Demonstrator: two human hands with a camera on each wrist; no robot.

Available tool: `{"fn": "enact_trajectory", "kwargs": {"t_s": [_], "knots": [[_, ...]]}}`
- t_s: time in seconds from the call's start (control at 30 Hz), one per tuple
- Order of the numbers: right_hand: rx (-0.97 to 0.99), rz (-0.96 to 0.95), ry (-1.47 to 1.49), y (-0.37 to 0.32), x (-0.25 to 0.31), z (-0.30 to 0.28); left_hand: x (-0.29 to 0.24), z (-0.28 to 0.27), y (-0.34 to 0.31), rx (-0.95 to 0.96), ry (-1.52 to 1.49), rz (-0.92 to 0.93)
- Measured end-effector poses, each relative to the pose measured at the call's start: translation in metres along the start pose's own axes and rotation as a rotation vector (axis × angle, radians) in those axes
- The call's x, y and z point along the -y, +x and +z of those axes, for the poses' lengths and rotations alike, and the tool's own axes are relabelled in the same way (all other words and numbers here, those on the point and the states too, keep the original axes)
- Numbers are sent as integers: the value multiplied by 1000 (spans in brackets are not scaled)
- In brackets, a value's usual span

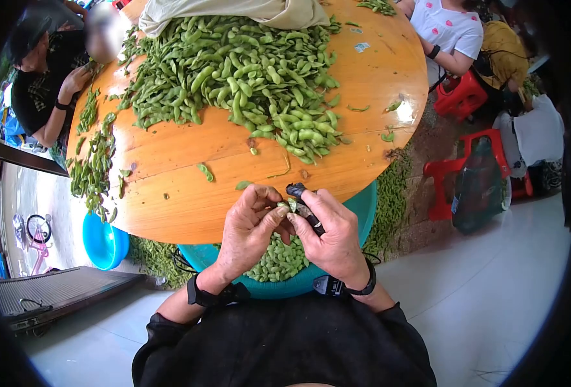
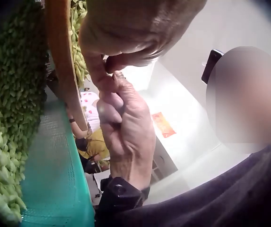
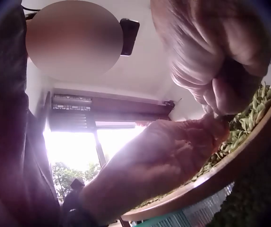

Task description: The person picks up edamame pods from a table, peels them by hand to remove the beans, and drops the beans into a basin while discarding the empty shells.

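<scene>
Over the near table edge, my left hand (image 1: 253, 222) pinches a small green soybean pod (image 1: 292, 205) between thumb and fingers. Opposite it, my right hand (image 1: 329, 227) grips the same pod, fingertips meeting the left ones. Black wrapping (image 1: 295, 189) covers a right fingertip. Below both hands sits a teal basin (image 1: 195, 257) holding shelled green beans (image 1: 275, 261). The left wrist view has my left hand (image 2: 135, 33) close up and the right beyond it; the pod is hidden there. In the right wrist view my right hand (image 3: 211, 52) hides the pod too.
A large heap of soybean pods (image 1: 234, 77) covers the back of the round wooden table (image 1: 188, 193), partly under a cloth (image 1: 234, 13). Other people sit at left and upper right. A blue basin (image 1: 104, 242), red stools (image 1: 447, 174) and floor husks (image 1: 388, 213) surround the table.
</scene>
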State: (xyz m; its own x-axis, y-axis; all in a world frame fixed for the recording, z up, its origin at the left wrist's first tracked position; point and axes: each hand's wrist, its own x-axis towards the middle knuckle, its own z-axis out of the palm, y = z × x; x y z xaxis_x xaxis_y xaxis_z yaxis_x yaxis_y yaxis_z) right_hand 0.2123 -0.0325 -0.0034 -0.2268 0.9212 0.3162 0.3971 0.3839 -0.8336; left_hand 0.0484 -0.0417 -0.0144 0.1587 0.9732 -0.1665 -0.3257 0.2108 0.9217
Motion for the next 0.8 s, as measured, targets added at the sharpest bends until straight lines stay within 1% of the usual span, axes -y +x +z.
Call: {"fn": "enact_trajectory", "kwargs": {"t_s": [0.13,0.2,0.23,0.3,0.33,0.4,0.43,0.47,0.5,0.57,0.67,0.73,0.8], "knots": [[-43,-58,1,1,3,2,0,-1,0,-5,-24,3],[-51,-80,-14,0,3,1,-2,-2,0,-21,109,-17],[-50,-96,-3,0,4,1,-4,-3,-1,-22,109,-16],[-48,-113,10,1,3,0,-7,-7,-4,11,545,12],[-34,-145,6,1,3,0,-7,-8,-4,11,545,12],[-18,-177,3,0,1,-1,-5,-10,-4,143,208,-79],[10,-132,83,-1,-2,-1,-3,-13,-4,143,209,-80],[38,-86,164,-1,-3,-2,0,-17,-3,188,48,-123],[39,-83,165,0,-5,-4,2,-19,-3,232,-114,-167],[104,-38,285,3,-8,-7,1,-19,-4,241,-143,-175],[106,-54,292,5,-15,-12,1,-23,-3,269,-210,-196],[108,-55,294,6,-16,-13,6,-28,-1,345,-246,-192],[112,-96,286,6,-16,-14,3,-27,-1,345,-252,-212]]}}
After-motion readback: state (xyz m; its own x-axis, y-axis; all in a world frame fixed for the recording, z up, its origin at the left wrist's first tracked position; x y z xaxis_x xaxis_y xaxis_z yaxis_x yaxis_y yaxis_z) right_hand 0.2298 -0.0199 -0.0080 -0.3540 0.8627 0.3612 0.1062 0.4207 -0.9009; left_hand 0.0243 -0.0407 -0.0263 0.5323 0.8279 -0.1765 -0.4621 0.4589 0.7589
